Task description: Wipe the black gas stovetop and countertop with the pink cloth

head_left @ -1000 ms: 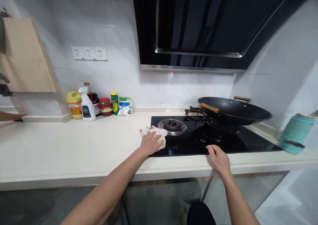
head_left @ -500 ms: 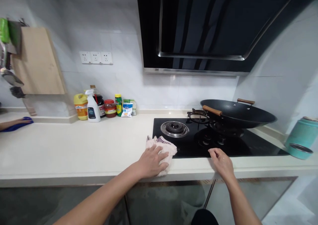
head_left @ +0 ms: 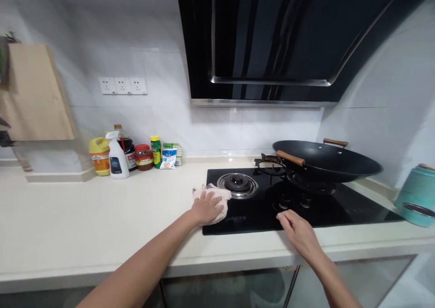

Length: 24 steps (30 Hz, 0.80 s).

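My left hand (head_left: 205, 208) lies palm down on a pale pink-white cloth (head_left: 222, 204), pressing it onto the left edge of the black glass stove (head_left: 251, 224). The cloth is bunched under the fingers and overlaps the white counter a little. Just behind it sits the left burner (head_left: 237, 182), bare, with a metal ring. My right hand (head_left: 299, 231) hovers at the stove's front edge with its fingers curled in, and nothing shows in them. Two control knobs (head_left: 306, 200) are just beyond that hand.
A large black wok (head_left: 326, 158) with wooden handles rests on the right burner. At far right stands a turquoise container (head_left: 416, 192). A white spray bottle (head_left: 118, 158), jars and packets line the wall at back left. The range hood (head_left: 272, 36) overhangs the stove.
My left hand has slid the cloth back and left, from the counter's front edge onto the stove's left edge. My right hand stays curled. Another person's hand on a blue cloth has left the view.
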Tool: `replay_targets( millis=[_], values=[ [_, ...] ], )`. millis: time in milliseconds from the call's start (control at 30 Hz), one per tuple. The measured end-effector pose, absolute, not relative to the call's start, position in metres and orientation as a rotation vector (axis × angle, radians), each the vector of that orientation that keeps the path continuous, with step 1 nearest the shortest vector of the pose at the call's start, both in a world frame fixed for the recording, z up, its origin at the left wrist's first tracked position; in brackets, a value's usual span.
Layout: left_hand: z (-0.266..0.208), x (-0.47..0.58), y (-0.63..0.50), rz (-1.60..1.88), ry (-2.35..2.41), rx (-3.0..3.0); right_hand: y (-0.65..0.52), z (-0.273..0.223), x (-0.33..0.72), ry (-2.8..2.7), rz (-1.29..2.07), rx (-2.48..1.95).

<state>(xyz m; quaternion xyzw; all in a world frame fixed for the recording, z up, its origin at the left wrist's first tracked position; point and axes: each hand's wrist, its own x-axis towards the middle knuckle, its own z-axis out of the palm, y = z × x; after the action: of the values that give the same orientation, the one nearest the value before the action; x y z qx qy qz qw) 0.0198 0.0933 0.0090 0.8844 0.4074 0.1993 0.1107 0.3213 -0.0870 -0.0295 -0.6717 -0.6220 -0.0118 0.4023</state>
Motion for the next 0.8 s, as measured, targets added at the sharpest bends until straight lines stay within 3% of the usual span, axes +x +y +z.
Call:
replay_targets(
  millis=[300,500,800],
  values=[
    [0.022,0.063,0.165,0.210,1.634,2.659,-0.036,0.023,0.261,-2.353,-0.222,-1.681],
    [0.021,0.078,0.209,0.196,1.665,2.735,0.009,0.057,0.211,-2.767,-0.296,-1.305],
    [0.015,0.084,0.286,0.141,1.670,2.669,0.063,0.010,0.167,-2.709,-0.454,-0.999]
  ],
)
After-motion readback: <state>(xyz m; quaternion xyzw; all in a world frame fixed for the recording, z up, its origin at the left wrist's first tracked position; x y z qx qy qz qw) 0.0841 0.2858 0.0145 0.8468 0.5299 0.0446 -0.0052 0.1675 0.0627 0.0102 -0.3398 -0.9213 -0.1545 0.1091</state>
